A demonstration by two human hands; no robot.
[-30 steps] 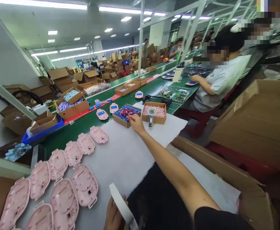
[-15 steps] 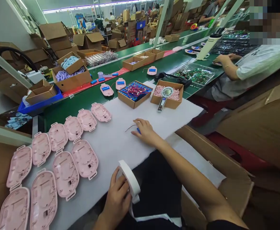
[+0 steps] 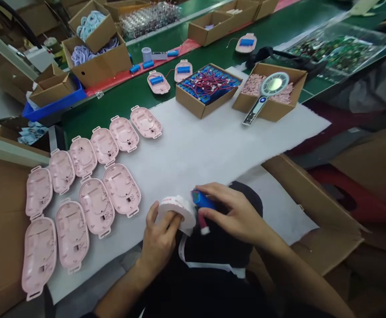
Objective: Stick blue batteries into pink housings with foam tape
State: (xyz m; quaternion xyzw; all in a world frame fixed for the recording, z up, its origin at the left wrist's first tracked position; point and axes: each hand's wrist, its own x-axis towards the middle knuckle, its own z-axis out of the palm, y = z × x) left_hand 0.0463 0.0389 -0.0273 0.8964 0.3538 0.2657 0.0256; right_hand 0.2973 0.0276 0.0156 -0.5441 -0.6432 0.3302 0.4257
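My left hand (image 3: 161, 238) grips a roll of white tape (image 3: 176, 207), with fingers pushed into its core. A loose strip of the tape trails down over my dark-clothed lap. Close beside the roll, my right hand (image 3: 232, 210) pinches a blue battery (image 3: 203, 201) between thumb and fingers. From the battery hangs a short red lead with a white connector (image 3: 205, 230). Left of my hands, several pink plastic shells (image 3: 122, 190) lie in two rows on the white sheet (image 3: 179, 150), hollow side up.
A carton of blue batteries with red wires (image 3: 193, 104) stands behind my hands. To its right is a carton of small pink parts (image 3: 294, 110), with a handheld fan part (image 3: 262, 97) resting on it. Bagged circuit boards (image 3: 341, 48) lie on the green bench. An open carton (image 3: 292, 176) is at right.
My right hand has lifted the blue battery off the white sheet and brought it toward me, next to the tape roll. The roll has turned in my left hand. My view has tilted down.
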